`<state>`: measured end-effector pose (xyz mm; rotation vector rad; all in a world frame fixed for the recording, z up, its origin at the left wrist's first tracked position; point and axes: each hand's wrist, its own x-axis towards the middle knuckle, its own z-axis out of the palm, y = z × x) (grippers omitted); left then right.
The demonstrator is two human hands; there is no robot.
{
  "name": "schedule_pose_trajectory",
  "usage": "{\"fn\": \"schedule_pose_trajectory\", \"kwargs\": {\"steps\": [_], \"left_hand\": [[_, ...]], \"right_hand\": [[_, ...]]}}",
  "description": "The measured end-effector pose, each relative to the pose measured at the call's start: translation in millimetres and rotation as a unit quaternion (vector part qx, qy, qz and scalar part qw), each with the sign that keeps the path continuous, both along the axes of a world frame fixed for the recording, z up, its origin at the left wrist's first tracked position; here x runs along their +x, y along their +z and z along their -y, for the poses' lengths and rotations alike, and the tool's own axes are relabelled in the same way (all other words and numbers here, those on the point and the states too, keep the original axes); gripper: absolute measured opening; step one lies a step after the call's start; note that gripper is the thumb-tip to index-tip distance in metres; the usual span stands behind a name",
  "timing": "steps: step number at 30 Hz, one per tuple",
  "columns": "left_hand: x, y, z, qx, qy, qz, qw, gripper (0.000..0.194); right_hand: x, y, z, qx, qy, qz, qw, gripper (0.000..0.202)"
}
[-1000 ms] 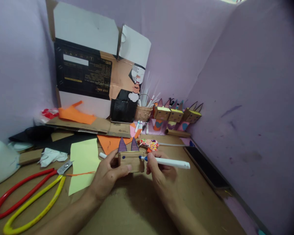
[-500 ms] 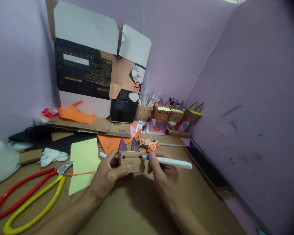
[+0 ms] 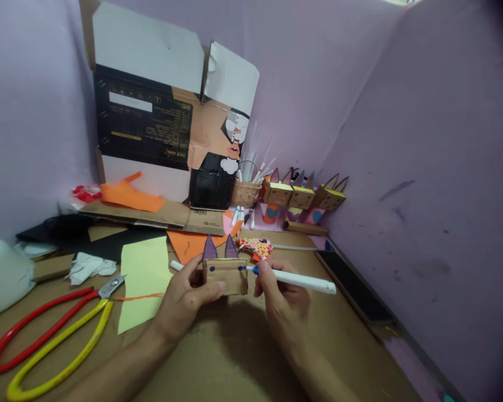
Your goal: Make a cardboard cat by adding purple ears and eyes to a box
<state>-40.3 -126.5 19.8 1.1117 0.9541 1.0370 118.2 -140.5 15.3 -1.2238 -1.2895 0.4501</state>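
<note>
Between thumb and fingers, my left hand (image 3: 186, 301) grips a small cardboard box (image 3: 230, 282) by its left side. Two purple pointed ears (image 3: 231, 247) stand up from the box's top edge, and two dark blue dots mark its front like eyes. A white marker with a blue tip (image 3: 304, 280) is pinched in my right hand (image 3: 283, 293). Its tip is at the right-hand dot, at the box's right edge; whether it touches I cannot tell. Behind my left fingers lies a white marker cap (image 3: 176, 265).
Large scissors (image 3: 62, 335) with red and yellow handles lie left, beside yellow-green paper (image 3: 142, 279). Along the right edge rests a dark phone (image 3: 354, 287). Finished-looking eared boxes (image 3: 304, 196) and a basket of markers (image 3: 246, 192) stand at the back, near an unfolded carton (image 3: 151, 120).
The marker in my right hand has shifted slightly right, its tip moving from the right-hand dot toward the box's edge. My left hand and the box look the same.
</note>
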Motion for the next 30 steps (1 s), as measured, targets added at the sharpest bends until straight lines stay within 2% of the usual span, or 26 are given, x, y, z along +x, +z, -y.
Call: {"fn": "schedule_pose_trajectory", "kwargs": {"steps": [6,11,17,21,30], "left_hand": [[-0.3,0.8,-0.2,-0.001,0.002,0.0,1.0,0.041],[1.6,0.3,0.7,0.002,0.021,0.008,1.0,0.04],[2.4,-0.1,0.7,0.008,0.023,0.007,1.0,0.04],[1.7,0.6,0.4,0.003,0.014,0.008,1.0,0.041],[3.9,0.0,1.6,0.002,0.036,0.015,0.999,0.042]], "right_hand": [[-0.6,-0.1,0.3,0.018,-0.007,0.0,1.0,0.024],[-1.4,1.1,-0.1,-0.005,0.019,0.016,1.0,0.025],[0.4,-1.5,-0.8,-0.001,-0.006,0.004,1.0,0.025],[1.6,-3.1,-1.2,-0.008,-0.005,0.015,1.0,0.026],[-0.3,-1.8,-1.2,-0.017,0.014,0.009,1.0,0.026]]}}
